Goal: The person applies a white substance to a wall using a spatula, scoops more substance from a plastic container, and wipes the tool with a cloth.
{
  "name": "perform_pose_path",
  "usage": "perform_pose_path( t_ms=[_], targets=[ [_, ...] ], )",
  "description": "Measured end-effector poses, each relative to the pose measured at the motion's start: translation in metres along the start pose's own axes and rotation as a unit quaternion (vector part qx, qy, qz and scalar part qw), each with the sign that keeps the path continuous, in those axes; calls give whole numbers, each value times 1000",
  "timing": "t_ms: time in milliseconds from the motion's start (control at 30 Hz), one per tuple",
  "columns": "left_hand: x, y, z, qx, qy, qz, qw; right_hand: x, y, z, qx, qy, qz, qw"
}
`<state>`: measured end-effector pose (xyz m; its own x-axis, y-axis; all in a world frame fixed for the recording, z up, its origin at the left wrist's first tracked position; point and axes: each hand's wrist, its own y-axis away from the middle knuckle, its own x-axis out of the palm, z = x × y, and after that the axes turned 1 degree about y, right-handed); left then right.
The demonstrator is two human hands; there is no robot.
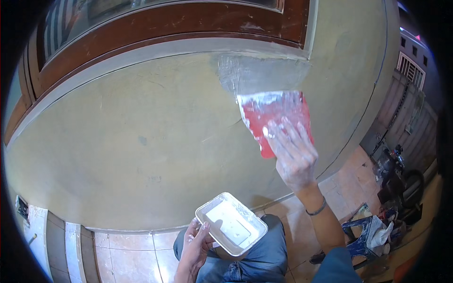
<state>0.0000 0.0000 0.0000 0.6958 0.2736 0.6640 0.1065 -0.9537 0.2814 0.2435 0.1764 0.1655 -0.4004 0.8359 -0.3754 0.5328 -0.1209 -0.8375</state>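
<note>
Filler (pixel 271 73) covers 1 patch below the window frame's (pixel 207 23) corner, a crack (pixel 234 124) beneath seemingly left bare, while the right hand (pixel 293 153) grips a red scraper (pixel 264 118) beside it and the left hand (pixel 196 243) clasps a paste-smeared tray (pixel 253 221).

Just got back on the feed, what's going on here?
A person's right hand holds a white-smeared red spreader up to the wall, by the grey patch below the brown window frame. The left hand holds a white rectangular tray, smeared inside, by its left side.
</note>
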Motion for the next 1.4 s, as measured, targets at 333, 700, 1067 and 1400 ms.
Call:
perform_pose_path(
  t_ms=[333,700,1067,1400],
  targets=[
    [5,-6,0,6,-7,38,999,-14,-45,-8,18,-38,-49,998],
    [0,2,-4,5,-17,24,1000,-13,3,-12,50,-110,-31,992],
    [1,3,-4,9,-7,23,1000,14,-19,4,2,-22,-30,999],
    [-3,2,-4,9,-5,9,1000,7,18,-5,104,-30,-59,992]
  ],
)
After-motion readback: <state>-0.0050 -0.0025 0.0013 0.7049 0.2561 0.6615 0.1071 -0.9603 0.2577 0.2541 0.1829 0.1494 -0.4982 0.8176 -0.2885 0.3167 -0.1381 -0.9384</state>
